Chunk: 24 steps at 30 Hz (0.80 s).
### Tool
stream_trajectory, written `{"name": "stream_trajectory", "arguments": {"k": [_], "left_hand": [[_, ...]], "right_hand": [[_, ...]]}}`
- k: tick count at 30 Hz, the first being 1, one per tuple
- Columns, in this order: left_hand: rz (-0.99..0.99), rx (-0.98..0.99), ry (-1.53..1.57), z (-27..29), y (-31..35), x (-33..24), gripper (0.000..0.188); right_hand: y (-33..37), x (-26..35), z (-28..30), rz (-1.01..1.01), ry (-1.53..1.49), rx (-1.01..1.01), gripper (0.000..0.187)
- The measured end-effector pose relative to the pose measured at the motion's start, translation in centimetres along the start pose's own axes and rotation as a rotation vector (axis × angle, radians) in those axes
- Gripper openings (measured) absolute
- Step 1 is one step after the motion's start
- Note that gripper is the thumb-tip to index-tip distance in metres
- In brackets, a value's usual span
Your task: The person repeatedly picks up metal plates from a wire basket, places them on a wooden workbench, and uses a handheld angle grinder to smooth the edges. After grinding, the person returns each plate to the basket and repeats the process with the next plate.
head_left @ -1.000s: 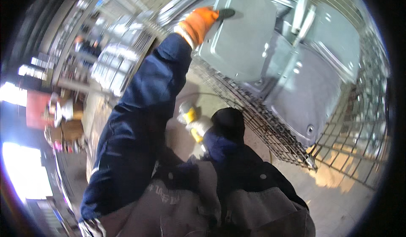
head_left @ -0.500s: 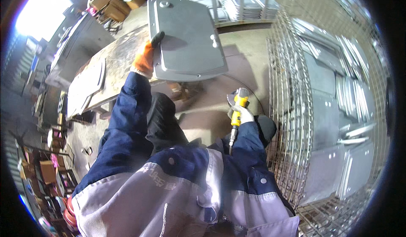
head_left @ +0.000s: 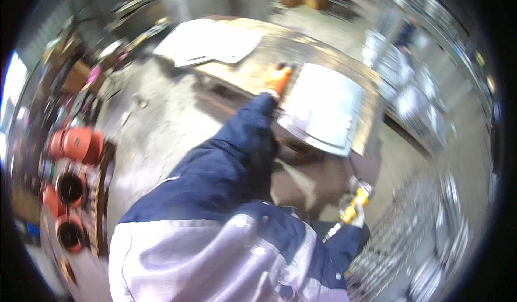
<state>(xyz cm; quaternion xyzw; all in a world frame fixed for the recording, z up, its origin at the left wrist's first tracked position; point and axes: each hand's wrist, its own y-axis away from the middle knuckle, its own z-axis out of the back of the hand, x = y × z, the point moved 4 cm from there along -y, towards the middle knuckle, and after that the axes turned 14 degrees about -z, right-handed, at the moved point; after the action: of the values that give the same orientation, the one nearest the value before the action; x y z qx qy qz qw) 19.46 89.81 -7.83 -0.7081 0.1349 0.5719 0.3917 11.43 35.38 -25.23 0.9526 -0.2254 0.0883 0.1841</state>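
My left hand (head_left: 278,79), in an orange glove with dark fingertips, reaches to the wooden table just left of a grey metal panel (head_left: 324,105). A narrow gap shows between glove and panel. The fingers look apart with nothing in them, though motion blurs them. With a curved near edge, the panel lies on the right part of the table, bright with glare. Low on the right, my right hand (head_left: 356,216), in a pale glove, is closed around a yellow handheld grinder (head_left: 352,206). Its head points away from me, and a metal hose fitting shows at its rear end.
White-looking flat sheets (head_left: 212,40) lie on the left of the wooden table (head_left: 301,46). A wire mesh cage (head_left: 393,237) stands close on my right. Red-orange cylindrical parts (head_left: 78,144) sit at the left on a pallet. Stacked metal sheets (head_left: 412,100) are at the far right.
The panel, earlier raised with my left hand at its edge, now lies on the table, and that hand is off it. The view has swung left. The grinder stays in my right hand.
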Motion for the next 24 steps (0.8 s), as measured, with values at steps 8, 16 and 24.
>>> {"name": "stream_trajectory", "arguments": {"k": [8, 16, 24], "left_hand": [[0.297, 0.347, 0.553, 4.4, 13.8, -7.3, 0.028], [1.051, 0.619, 1.011, 0.6, 20.9, -0.8, 0.034], [0.636, 0.514, 0.765, -1.2, 18.4, 2.2, 0.037]], "right_hand": [[-0.5, -0.4, -6.8, -0.02, 0.02, 0.162, 0.052], [-3.3, -4.2, -21.1, 0.079, 0.378, 0.15, 0.038], [-1.9, -8.5, -24.8, 0.104, 0.401, 0.015, 0.04]]}}
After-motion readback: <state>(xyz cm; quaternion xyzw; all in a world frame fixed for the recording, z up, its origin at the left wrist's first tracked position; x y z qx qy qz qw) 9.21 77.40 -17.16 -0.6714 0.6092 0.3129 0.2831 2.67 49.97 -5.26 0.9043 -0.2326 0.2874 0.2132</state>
